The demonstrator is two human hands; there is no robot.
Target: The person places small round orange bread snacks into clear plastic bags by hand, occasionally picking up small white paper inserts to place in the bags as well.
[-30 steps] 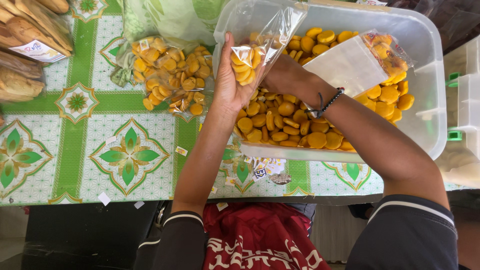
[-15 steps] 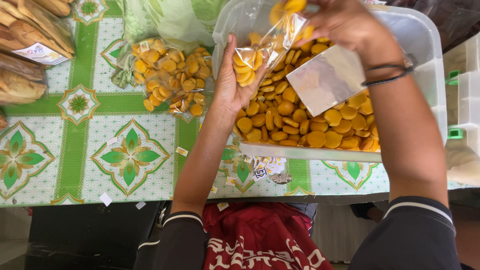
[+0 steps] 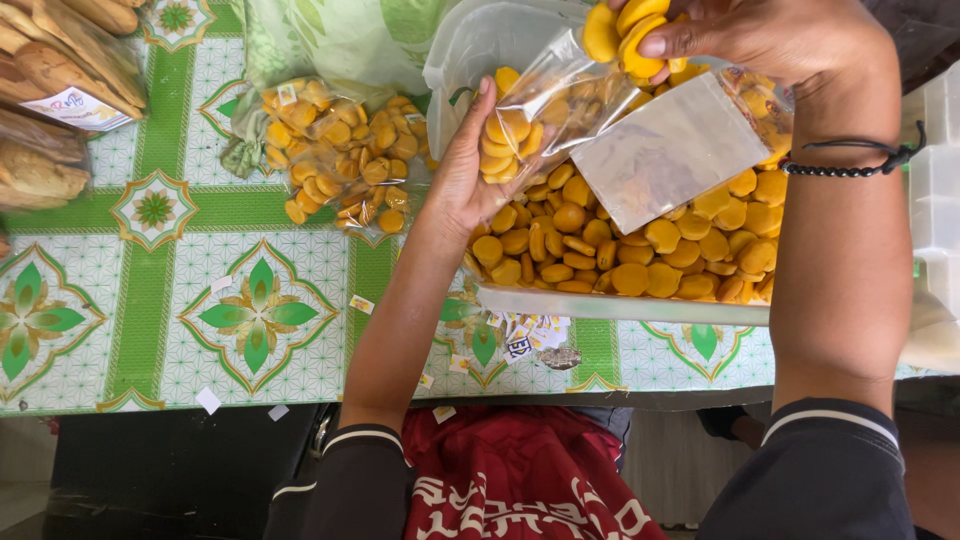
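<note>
My left hand [image 3: 462, 175] holds a small clear plastic bag [image 3: 545, 105] partly filled with round yellow biscuits, its mouth pointing to the upper right. My right hand [image 3: 770, 40] is raised above the bag's mouth and grips several yellow biscuits [image 3: 625, 30] in its fingers. Both hands are over a large clear plastic tub [image 3: 620, 303] full of the same yellow biscuits [image 3: 640, 255]. A flat clear bag [image 3: 675, 150] lies on the biscuits in the tub. A black bead bracelet [image 3: 850, 165] sits on my right wrist.
Filled bags of yellow biscuits [image 3: 335, 155] lie on the green-and-white patterned tablecloth [image 3: 200, 300] left of the tub. Bagged bread [image 3: 55, 80] is at the far left. Small paper labels [image 3: 525, 335] are scattered by the table's front edge. White containers [image 3: 940, 180] stand at the right.
My right hand came up out of the tub with a handful of biscuits and now sits above the bag's mouth. My left hand kept the bag in place.
</note>
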